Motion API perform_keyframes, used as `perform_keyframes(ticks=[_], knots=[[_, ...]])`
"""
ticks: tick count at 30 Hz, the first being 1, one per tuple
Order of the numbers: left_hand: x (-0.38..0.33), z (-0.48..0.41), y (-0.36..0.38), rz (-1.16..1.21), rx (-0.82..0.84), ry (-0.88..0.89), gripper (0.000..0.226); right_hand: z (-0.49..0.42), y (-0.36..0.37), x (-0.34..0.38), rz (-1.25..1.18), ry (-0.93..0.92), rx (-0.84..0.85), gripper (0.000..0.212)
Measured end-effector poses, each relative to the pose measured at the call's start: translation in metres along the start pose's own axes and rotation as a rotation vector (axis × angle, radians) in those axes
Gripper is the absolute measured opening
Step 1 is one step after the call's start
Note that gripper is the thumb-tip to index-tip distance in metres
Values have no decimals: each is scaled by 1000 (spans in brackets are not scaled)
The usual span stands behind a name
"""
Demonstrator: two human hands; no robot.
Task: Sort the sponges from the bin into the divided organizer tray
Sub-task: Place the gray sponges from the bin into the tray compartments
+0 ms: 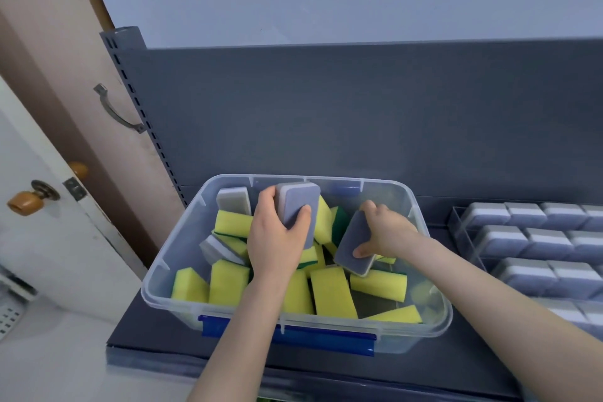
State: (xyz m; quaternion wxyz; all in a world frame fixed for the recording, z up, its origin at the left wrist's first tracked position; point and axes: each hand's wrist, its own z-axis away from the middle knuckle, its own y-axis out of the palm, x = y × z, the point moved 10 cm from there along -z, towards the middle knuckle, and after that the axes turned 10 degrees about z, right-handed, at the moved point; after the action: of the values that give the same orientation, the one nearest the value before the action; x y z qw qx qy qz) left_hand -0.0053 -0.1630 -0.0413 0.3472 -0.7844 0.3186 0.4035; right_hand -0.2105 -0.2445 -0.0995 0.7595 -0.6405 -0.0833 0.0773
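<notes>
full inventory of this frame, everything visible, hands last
storage bin: 1, clear with blue latch, centre of shelf
yellow sponges: many, some green-backed, piled in bin
loose grey sponges: 2 seen, left side of bin
organizer tray: 1, clear, right of bin
sorted grey sponges: several rows, in tray, cut off by frame edge
shelf: 1, dark grey, under bin and tray
door: 1, white, brown knob, far left
left hand: grips upper grey sponge, above the pile
right hand: grips lower grey sponge, over the pile

shop-like room: slotted metal shelving (326, 114) beside a door (65, 254).
</notes>
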Motion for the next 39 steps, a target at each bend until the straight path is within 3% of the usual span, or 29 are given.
perform_keyframes(ticks=[7,16,24,34,39], knots=[[3,4,3,46,26,-25,35,50,-41,-3,-399,-14,-375,65],[-37,28,16,274,-45,-7,36,120,-55,-74,-768,134,-627,51],[-76,58,55,354,-57,5,54,141,-84,-130,-843,110,-719,49],[-122,87,136,432,13,-3,36,177,-88,-226,-899,152,-768,52],[-151,102,176,405,58,30,37,195,-84,-277,-896,183,-787,56]])
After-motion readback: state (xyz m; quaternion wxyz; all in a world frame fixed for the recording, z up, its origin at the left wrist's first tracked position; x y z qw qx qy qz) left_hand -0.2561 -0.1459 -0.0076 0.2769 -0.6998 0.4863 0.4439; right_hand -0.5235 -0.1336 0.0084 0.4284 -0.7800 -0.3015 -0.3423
